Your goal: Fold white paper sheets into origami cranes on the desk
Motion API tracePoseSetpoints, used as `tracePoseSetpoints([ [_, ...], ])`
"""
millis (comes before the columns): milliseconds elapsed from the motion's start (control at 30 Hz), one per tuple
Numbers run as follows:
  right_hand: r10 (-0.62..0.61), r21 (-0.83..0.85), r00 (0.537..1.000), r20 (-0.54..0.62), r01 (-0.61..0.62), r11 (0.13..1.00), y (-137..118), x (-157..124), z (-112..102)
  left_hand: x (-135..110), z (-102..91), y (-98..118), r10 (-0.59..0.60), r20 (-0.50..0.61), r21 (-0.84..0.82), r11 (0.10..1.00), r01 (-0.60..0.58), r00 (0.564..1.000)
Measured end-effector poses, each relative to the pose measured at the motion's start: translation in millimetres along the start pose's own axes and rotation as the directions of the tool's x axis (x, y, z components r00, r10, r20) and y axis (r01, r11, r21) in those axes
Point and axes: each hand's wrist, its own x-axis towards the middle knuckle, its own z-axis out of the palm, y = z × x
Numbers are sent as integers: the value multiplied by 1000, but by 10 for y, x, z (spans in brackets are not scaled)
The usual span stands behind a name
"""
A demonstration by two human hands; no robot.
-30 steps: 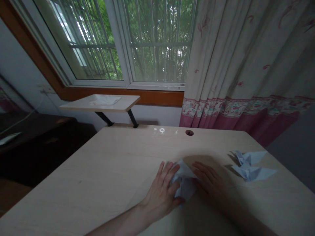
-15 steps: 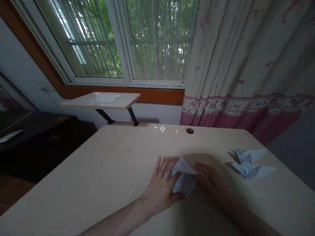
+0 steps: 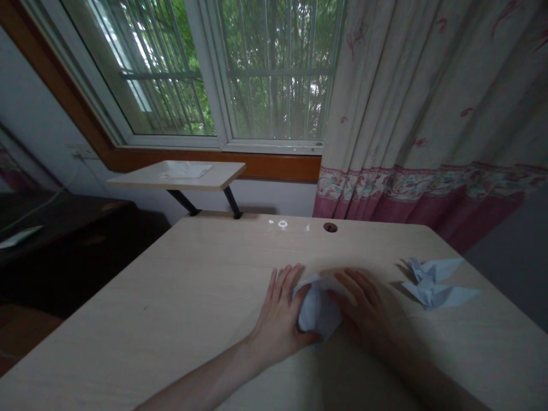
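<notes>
A partly folded piece of pale blue paper point(image 3: 317, 308) lies on the light wooden desk point(image 3: 192, 297) between my two hands. My left hand point(image 3: 280, 317) rests beside it on the left, fingers stretched along the desk, thumb pressed against the paper's lower edge. My right hand point(image 3: 363, 305) lies over the paper's right side and top edge, fingers flat and pressing it down. Two finished folded paper figures point(image 3: 434, 279) of the same pale blue sit to the right of my right hand.
A cable hole point(image 3: 330, 227) is near the desk's far edge. Behind the desk are a barred window point(image 3: 240, 68), a small raised shelf point(image 3: 180, 174) on black legs and a flowered curtain point(image 3: 428, 114). Dark furniture point(image 3: 64, 245) stands to the left.
My right hand has slid left over the top of the paper and flattened its raised point. My left hand has stayed beside the paper.
</notes>
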Motion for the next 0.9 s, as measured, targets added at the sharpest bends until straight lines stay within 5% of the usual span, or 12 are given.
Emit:
tracePoseSetpoints([
  [233, 18, 9, 998, -68, -18, 1000, -12, 16, 9, 6, 11, -2, -14, -19, -33, 999, 13, 1000],
  [433, 163, 6, 987, 2, -163, 987, -20, 31, 20, 0, 33, -25, -9, -16, -52, 999, 8, 1000],
  [900, 280, 286, 956, -90, -244, 926, 68, 32, -65, -4, 30, -28, -43, 20, -46, 998, 44, 999],
])
